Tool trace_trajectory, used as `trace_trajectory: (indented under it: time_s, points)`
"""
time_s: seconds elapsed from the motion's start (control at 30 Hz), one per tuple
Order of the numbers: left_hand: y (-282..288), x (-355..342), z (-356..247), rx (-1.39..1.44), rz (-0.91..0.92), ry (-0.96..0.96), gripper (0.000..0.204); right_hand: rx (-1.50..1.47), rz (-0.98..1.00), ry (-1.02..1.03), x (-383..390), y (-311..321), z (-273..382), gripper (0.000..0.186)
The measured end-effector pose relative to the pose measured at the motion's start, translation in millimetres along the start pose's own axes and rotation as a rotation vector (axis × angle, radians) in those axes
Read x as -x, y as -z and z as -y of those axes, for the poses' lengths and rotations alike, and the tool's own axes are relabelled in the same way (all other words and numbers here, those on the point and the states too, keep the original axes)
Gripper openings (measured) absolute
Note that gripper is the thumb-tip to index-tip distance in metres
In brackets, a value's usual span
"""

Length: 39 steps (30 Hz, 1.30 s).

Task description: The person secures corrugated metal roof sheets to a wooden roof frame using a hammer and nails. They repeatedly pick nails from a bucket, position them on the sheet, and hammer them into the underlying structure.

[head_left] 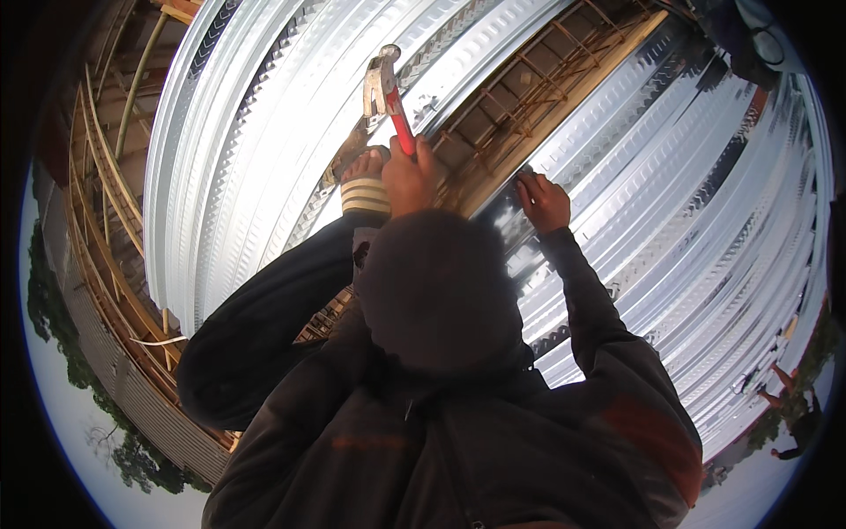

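My left hand (411, 179) is wrapped round the red handle of a claw hammer (383, 84), whose worn, pale head points away from me over the ribbed metal sheets. To the right, my right hand (545, 203) is closed, with its fingertips at the edge of a shiny ribbed metal sheet (617, 132), beside a wooden beam (546, 123). What the right fingers pinch, if anything, is too small and dark to make out. My foot in a striped sandal (366, 194) rests next to the left hand. A dark head covering (441, 291) hides part of the left arm.
Between the sheets on the left (273, 132) and right runs an open gap with a rebar cage (520, 84) inside. Timber formwork (110, 229) curves along the left edge. Another person (797, 414) is at the far right, and a dark-clothed figure (736, 40) is at the top right.
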<state>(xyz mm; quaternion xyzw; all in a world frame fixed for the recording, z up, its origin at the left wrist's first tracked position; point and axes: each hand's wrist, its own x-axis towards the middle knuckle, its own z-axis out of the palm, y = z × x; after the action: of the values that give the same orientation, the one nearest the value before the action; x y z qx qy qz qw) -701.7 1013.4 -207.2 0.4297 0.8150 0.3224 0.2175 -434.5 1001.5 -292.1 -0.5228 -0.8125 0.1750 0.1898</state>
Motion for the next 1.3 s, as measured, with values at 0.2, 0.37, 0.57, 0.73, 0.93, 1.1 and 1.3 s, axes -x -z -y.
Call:
trace_trajectory:
  time_s: [0.2, 0.37, 0.57, 0.73, 0.93, 1.1, 1.3]
  points:
    - [0.4, 15.3, -2.3, -0.249, 0.146, -0.103, 0.028, 0.023, -0.054, 0.001, 2.6, 4.1, -5.0, 0.018]
    - [14.4, 9.8, -28.0, -0.198, 0.070, -0.069, 0.031, -0.012, -0.070, 0.019, -3.0, 5.8, 0.4, 0.016]
    - [-18.9, 9.0, -7.4, -0.300, 0.259, 0.002, 0.041, 0.010, -0.059, 0.010, 2.4, 4.9, -10.3, 0.015]
    - [14.9, 11.7, -18.0, -0.181, -0.025, -0.080, 0.035, -0.025, -0.038, 0.016, -0.4, 9.1, 8.4, 0.018]
    - [3.7, 3.0, 17.3, -0.189, 0.185, 0.057, 0.038, -0.037, 0.050, -0.076, -0.5, 5.2, 8.7, 0.033]
    - [-2.6, 15.1, 19.1, -0.206, 0.011, -0.006, 0.035, -0.204, -0.059, -0.007, -1.8, -7.7, -1.1, 0.045]
    - [-104.1, -15.0, 101.3, -0.101, 0.218, -0.115, 0.045, -0.219, 0.105, -0.145, 8.7, -16.2, -12.9, 0.048]
